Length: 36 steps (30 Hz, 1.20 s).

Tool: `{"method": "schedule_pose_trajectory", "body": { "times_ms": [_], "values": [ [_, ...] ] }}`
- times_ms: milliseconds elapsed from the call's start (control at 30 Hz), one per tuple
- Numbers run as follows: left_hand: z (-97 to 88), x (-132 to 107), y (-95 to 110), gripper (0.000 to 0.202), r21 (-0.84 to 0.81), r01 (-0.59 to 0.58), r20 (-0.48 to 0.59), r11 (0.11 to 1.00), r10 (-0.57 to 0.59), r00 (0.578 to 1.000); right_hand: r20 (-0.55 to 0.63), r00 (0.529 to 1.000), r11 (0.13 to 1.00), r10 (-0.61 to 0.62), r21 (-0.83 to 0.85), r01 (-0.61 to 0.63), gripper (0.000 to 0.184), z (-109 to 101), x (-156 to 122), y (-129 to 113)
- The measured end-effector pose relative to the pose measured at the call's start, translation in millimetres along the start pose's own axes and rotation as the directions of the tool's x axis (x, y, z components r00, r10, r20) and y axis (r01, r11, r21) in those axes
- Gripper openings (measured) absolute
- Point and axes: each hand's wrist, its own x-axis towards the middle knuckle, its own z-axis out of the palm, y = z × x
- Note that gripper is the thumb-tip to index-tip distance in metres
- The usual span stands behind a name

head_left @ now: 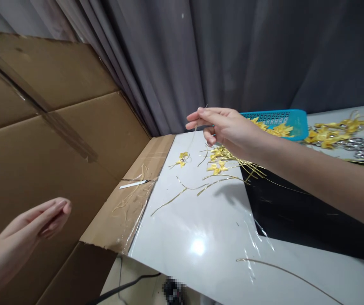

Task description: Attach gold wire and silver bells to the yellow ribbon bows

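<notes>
Right hand (221, 123), at two o'clock, pinches a thin wire (195, 128), lower end indistinct; left hand (43, 222), at eight o'clock, is closed, palm mostly hidden.

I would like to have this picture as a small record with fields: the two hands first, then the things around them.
Left hand: closed, in front of brown cardboard; no held thing visible
Right hand: pinches a thin strand above the white table
Strand end: cannot tell if joined to the small yellow flower
Basket: blue basket, with yellow flowers inside
Loose material: gold wires, partly over the black sheet
On cardboard flap: white strip
Background: grey curtain
</notes>
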Motion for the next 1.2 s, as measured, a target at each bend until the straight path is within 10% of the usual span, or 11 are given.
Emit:
{"method": "schedule_pose_trajectory", "body": {
  "times_ms": [233,333,467,567,667,733,933,1200],
  "values": [
    [54.6,9,60,0.017,-0.331,-0.249,0.004,0.91,0.265,0.964,0.188,0.982,0.994,0.024,-0.113,-0.003,0.027,15,-29,-23],
    [112.6,8,99,0.027,-0.59,-0.267,0.251,0.762,0.487,0.836,0.235,0.971,0.962,-0.038,-0.254,0.099,0.025,22,-45,-33],
    [186.0,-11,128,0.039,-0.754,0.051,0.559,0.655,0.599,0.574,0.035,0.982,0.9,-0.183,-0.397,0.182,0.025,4,-70,-38],
    [211.4,-26,126,0.037,-0.663,0.053,0.692,0.746,0.585,0.422,-0.203,0.959,0.903,-0.196,-0.419,0.096,0.028,-36,-89,-36],
    [211.0,-35,110,0.037,-0.471,-0.233,0.735,0.851,0.524,0.431,-0.412,0.895,0.903,-0.172,-0.43,-0.024,0.029,-85,-110,-35],
    [204.3,-36,97,0.037,-0.349,-0.279,0.814,0.895,0.437,0.383,-0.53,0.839,0.914,-0.123,-0.39,-0.113,0.03,-113,-126,-37],
    [194.6,-22,65,0.042,-0.053,-0.324,0.851,0.945,0.213,0.481,-0.702,0.708,0.888,-0.076,-0.371,-0.272,0.034,-159,-173,-32],
    [235.6,-16,76,0.042,-0.143,-0.374,0.803,0.916,0.328,0.497,-0.276,0.959,0.681,0.069,-0.689,-0.248,0.035,-146,-183,-8]
  ]
}}
